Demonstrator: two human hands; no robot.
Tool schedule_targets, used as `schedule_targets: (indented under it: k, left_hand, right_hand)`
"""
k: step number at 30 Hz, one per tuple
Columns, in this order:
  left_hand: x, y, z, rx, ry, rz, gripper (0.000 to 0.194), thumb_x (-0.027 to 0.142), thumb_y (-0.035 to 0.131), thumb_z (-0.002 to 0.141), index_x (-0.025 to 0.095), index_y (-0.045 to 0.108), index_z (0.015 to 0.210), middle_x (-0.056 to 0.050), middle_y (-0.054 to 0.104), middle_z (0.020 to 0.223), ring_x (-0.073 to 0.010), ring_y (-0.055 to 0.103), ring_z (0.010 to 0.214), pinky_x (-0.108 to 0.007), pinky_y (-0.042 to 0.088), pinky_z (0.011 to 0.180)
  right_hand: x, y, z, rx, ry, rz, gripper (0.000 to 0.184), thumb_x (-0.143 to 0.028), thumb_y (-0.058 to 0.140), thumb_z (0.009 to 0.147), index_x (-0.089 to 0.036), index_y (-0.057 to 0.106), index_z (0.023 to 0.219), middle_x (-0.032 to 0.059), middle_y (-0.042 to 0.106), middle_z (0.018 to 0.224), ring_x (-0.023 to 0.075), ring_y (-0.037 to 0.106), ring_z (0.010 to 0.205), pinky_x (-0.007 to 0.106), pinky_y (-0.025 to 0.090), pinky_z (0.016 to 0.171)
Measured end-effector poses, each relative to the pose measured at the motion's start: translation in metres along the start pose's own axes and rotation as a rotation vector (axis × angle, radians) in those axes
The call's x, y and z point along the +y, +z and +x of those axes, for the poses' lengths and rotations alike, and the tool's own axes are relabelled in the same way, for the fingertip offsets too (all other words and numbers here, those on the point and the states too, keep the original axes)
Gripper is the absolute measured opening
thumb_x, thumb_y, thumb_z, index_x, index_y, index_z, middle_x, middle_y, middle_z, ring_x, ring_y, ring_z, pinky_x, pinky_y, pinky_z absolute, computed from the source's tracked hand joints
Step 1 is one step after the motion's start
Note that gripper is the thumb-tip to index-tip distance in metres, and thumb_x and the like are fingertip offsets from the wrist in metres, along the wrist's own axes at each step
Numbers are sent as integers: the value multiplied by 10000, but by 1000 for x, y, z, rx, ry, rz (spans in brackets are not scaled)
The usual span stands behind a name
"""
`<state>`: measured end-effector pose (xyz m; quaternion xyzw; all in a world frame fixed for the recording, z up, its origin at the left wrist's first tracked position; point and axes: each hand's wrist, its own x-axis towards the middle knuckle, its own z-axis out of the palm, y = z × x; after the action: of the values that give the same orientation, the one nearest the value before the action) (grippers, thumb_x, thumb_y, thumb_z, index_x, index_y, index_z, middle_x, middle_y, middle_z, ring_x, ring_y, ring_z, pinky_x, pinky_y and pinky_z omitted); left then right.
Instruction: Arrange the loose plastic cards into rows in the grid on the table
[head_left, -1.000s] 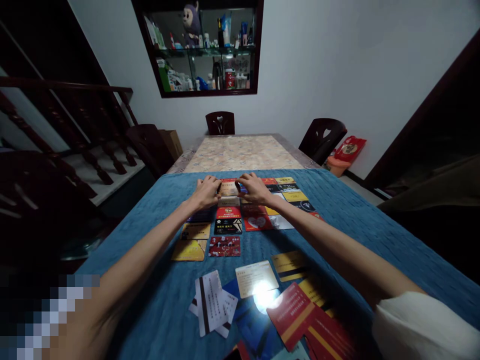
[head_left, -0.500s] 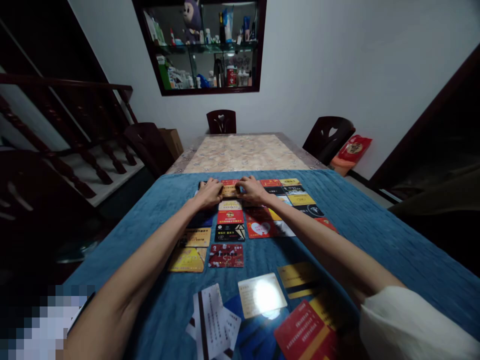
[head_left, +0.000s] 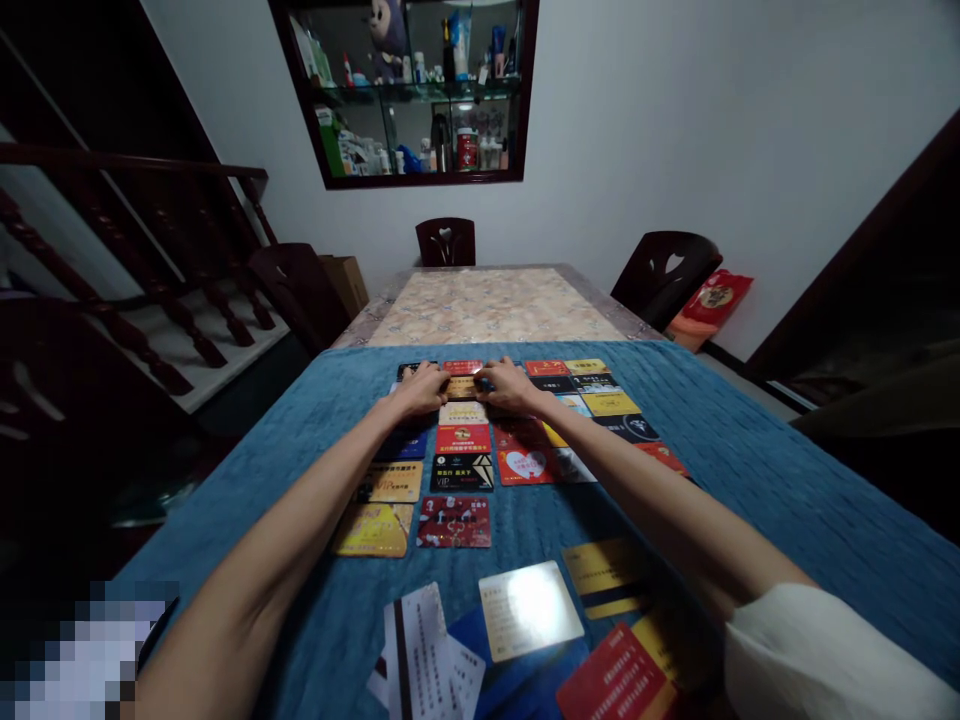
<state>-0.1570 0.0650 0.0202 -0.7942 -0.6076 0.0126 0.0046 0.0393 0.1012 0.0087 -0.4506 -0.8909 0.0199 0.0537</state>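
A gold card (head_left: 462,387) lies in the far part of the card rows, between my two hands. My left hand (head_left: 424,388) has its fingers curled at the card's left end, and my right hand (head_left: 504,385) pinches at the right end. Just beyond is a red card (head_left: 463,367); on the near side come a pale gold card (head_left: 463,412), a red card with a round emblem (head_left: 463,439), a black VIP card (head_left: 463,472) and a dark red card (head_left: 454,522). My hands and forearms hide parts of the neighbouring columns.
A blue cloth (head_left: 300,440) covers the near table. Loose cards lie close to me: a striped white card (head_left: 421,650), a shiny cream card (head_left: 529,612), a gold striped card (head_left: 606,577) and a red card (head_left: 615,675). Chairs (head_left: 667,275) stand around the table.
The gold card, raised and tilted between my hands earlier, has come down into the column. My hands stay at its ends. The camera view has shifted slightly.
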Motion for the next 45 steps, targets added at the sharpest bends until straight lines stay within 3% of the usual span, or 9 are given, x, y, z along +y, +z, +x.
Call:
schedule_targets:
  k: [20, 37, 45]
  left_hand:
    - [-5, 4, 6, -38, 9, 5, 299, 254, 523, 849, 243, 683, 1101, -136, 607, 1250, -345, 449, 1257, -574, 409, 994]
    - [-6, 9, 8, 24, 33, -1, 281, 219, 514, 853, 235, 700, 1063, -117, 664, 1185, -332, 416, 1292, -539, 354, 1040]
    - [-8, 14, 12, 53, 36, 3, 304, 200, 504, 833, 232, 738, 1024, -128, 669, 1194, -365, 405, 1310, -583, 316, 1035]
  right_hand:
    - [2, 4, 8, -45, -4, -3, 369, -401, 595, 882, -273, 701, 1210, 105, 624, 1340, 358, 497, 1223, 405, 457, 868]
    - [3, -1, 12, -79, 14, -11, 352, -384, 624, 863, -287, 712, 1190, 79, 658, 1301, 349, 508, 1218, 406, 436, 925]
    - [1, -9, 8, -109, 6, -24, 293, -338, 615, 850, -283, 739, 1109, 72, 701, 1223, 357, 510, 1215, 400, 431, 916]
